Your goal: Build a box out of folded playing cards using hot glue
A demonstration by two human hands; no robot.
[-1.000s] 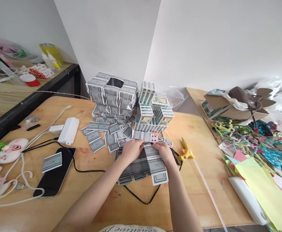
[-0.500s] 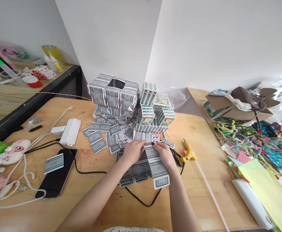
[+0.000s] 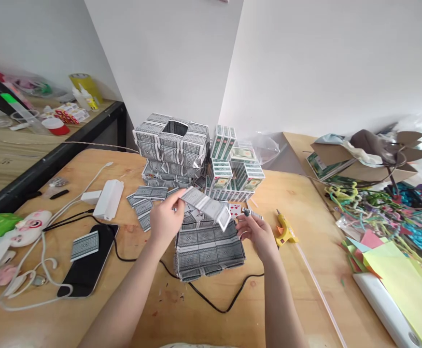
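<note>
My left hand [image 3: 167, 215] pinches one end of a strip of joined grey-backed playing cards [image 3: 207, 205]. The strip hangs slantwise to the right, its far end bent into a flap. Just right of that end is my right hand [image 3: 256, 234], fingers partly curled and apart, with nothing visible in them. Below both hands lies a panel made of interlocked playing cards [image 3: 211, 251] with folded-up edges. Behind it, loose playing cards [image 3: 144, 205] are spread out, and a red diamond card [image 3: 234, 210] lies face up.
At the back stand a built-up card structure [image 3: 175, 145] and stacked card boxes [image 3: 220, 174]. A yellow glue gun [image 3: 286, 232] lies to the right. On the left are a phone [image 3: 91, 266], a white adapter [image 3: 108, 199] and cables. Coloured paper [image 3: 395, 270] lies far right.
The card strip has been lifted off the panel's right side and swung up to the left in my left hand. My right hand has let go of it and moved slightly right.
</note>
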